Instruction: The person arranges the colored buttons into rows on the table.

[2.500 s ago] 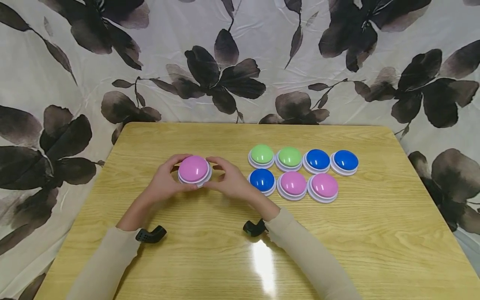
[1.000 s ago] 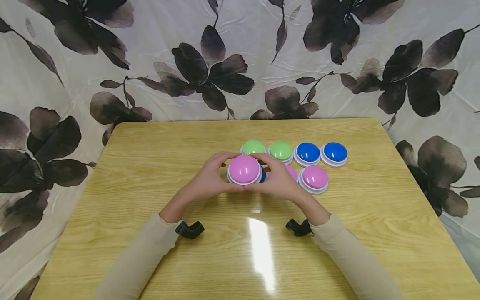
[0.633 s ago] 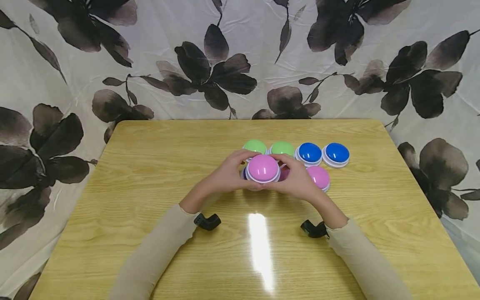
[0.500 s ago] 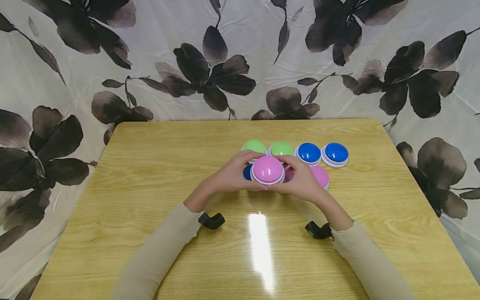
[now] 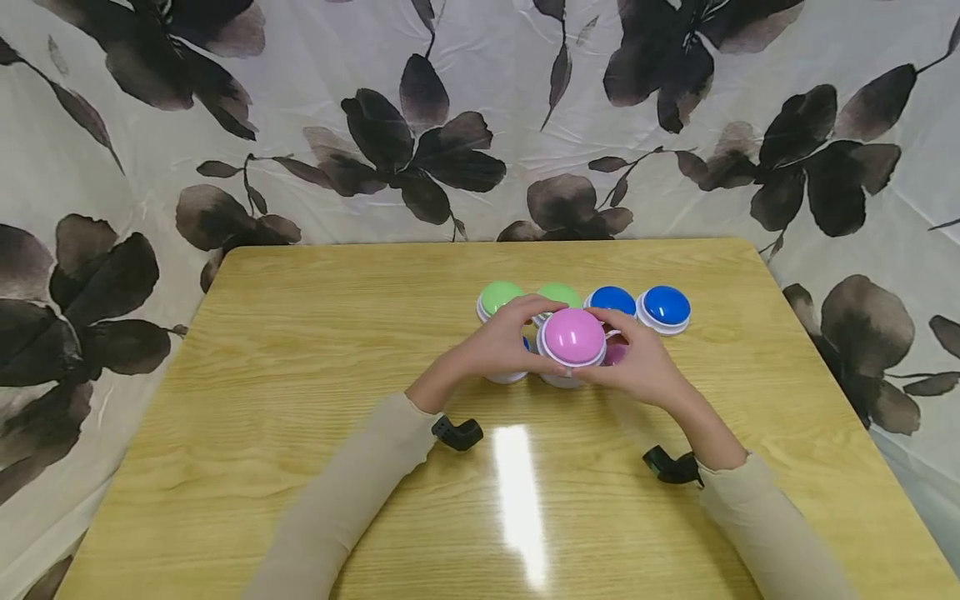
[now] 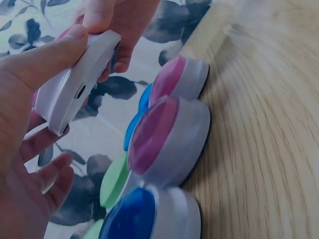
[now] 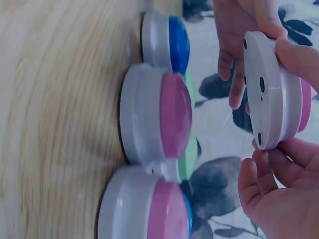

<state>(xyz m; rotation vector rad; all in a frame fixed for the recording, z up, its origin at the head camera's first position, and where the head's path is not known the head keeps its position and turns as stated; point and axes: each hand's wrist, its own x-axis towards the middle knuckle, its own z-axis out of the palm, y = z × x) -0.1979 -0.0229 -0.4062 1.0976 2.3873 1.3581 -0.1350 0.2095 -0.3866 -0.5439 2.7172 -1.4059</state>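
Both hands hold a pink dome push button with a white base [image 5: 573, 337] in the air over the front row of similar buttons. My left hand [image 5: 510, 340] grips its left side, and my right hand [image 5: 636, 360] its right, thumbs at the near edge. In the right wrist view the held button's white underside [image 7: 256, 89] shows, with dark round spots. Below it stand a blue button [image 6: 129, 214] and two pink buttons [image 6: 154, 134] [image 6: 169, 79]. From the head view these are mostly hidden behind the hands and the held button.
Behind the hands, a back row holds two green buttons [image 5: 501, 297] [image 5: 558, 293] and two blue buttons [image 5: 611, 300] [image 5: 666, 306], set close together. They stand on a wooden table [image 5: 337, 333]. A floral cloth [image 5: 450, 158] hangs beyond its far edge.
Both hands have carried the pink button rightward from the table's left part, past the front blue button, to above the front row's middle. The other buttons stay in place; the head view has shifted slightly.
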